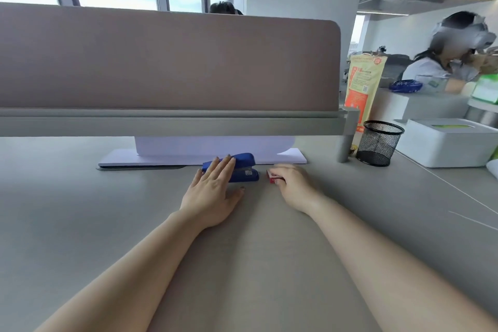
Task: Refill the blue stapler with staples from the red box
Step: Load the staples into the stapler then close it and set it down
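Note:
The blue stapler (pixel 244 168) lies closed on the grey desk (pixel 80 224), near the far middle, in front of a stack of white paper. My left hand (pixel 213 191) rests flat over its left part, fingers spread across the top and thumb on the desk in front of it. Just to the right lies the small red box (pixel 271 176). My right hand (pixel 292 183) covers most of the box, with its fingers curled around it. Only the box's left end shows.
White paper (pixel 204 158) lies under a pinkish desk divider (pixel 167 62) at the back. A black mesh pen cup (pixel 378 143) and a white box (pixel 447 143) stand at the right. A person sits at the neighbouring desk, far right.

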Action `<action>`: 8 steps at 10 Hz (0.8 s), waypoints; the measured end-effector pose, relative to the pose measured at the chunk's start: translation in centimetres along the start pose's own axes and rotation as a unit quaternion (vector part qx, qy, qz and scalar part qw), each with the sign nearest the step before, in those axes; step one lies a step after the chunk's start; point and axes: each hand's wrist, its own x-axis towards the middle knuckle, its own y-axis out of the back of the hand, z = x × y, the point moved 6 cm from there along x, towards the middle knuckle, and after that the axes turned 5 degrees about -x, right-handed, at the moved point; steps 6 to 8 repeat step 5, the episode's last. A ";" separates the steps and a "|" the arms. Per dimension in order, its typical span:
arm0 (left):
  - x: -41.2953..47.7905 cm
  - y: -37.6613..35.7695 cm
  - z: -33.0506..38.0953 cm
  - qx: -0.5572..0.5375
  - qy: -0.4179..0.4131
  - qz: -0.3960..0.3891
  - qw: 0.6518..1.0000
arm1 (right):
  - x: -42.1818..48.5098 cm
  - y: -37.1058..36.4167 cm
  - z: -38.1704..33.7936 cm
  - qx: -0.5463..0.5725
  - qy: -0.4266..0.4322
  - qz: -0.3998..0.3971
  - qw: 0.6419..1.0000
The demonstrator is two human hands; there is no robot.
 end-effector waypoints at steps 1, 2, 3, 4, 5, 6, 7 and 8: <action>0.5 -0.2 -0.3 -0.006 -0.002 0.005 1.000 | 0.5 -0.7 0.2 0.014 0.012 -0.008 1.000; 0.6 -0.3 -0.4 -0.007 -0.003 0.001 1.000 | 0.5 -0.5 -0.1 0.018 0.016 -0.002 1.000; 0.6 -0.3 -0.4 -0.012 -0.006 0.004 1.000 | 0.5 -0.3 -0.3 0.021 0.020 0.007 1.000; 0.5 -0.3 -0.3 -0.003 -0.003 -0.007 1.000 | 0.4 -0.4 0.0 0.020 0.021 0.013 0.999; 0.4 -0.1 -0.1 0.002 -0.010 0.011 1.000 | 0.2 -0.1 -0.2 0.014 0.047 0.046 0.998; 0.4 -0.1 -0.1 0.002 -0.010 0.011 1.000 | 0.2 -0.1 -0.2 0.014 0.047 0.046 0.998; 0.4 -0.1 -0.1 0.002 -0.010 0.011 1.000 | 0.2 -0.1 -0.2 0.014 0.047 0.046 0.998; 0.4 -0.1 -0.1 0.002 -0.010 0.011 1.000 | 0.2 -0.1 -0.2 0.014 0.047 0.046 0.998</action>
